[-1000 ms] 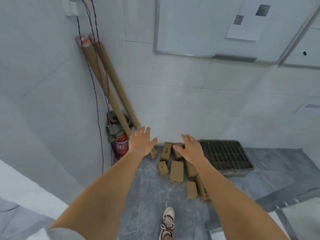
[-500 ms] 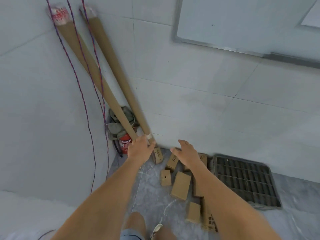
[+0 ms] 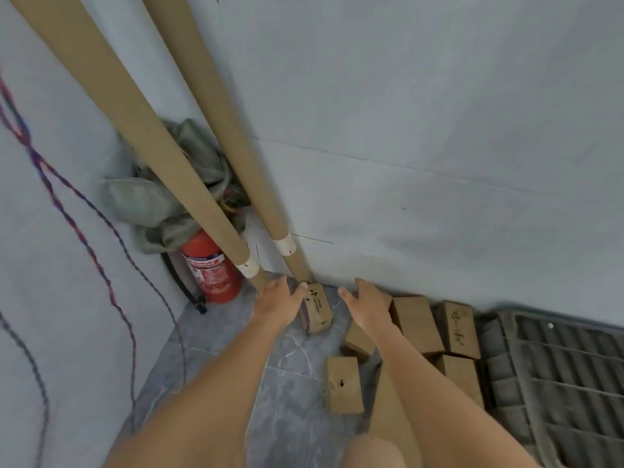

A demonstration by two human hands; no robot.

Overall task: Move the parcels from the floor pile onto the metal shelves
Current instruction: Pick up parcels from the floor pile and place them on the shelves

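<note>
Several small brown cardboard parcels lie on the grey floor against the white wall. The leftmost parcel [image 3: 316, 309] has black marks on top. My left hand [image 3: 278, 302] reaches down beside it, thumb touching its left top edge, fingers relaxed. My right hand [image 3: 366, 304] hovers just right of that parcel with fingers spread, above another parcel [image 3: 359, 337]. More parcels [image 3: 417, 324] [image 3: 457, 329] lie further right, and one [image 3: 344, 385] lies nearer me. No metal shelves are in view.
Two long cardboard tubes [image 3: 189, 184] lean into the corner, ending right by my left hand. A red fire extinguisher [image 3: 212, 270] stands behind them under a grey-green bag [image 3: 158, 197]. Twisted cables [image 3: 77, 231] hang at left. A dark grated crate [image 3: 557, 373] lies at right.
The view has dropped much closer to the floor. Both hands have reached down to either side of the leftmost parcel, and the left thumb now touches it.
</note>
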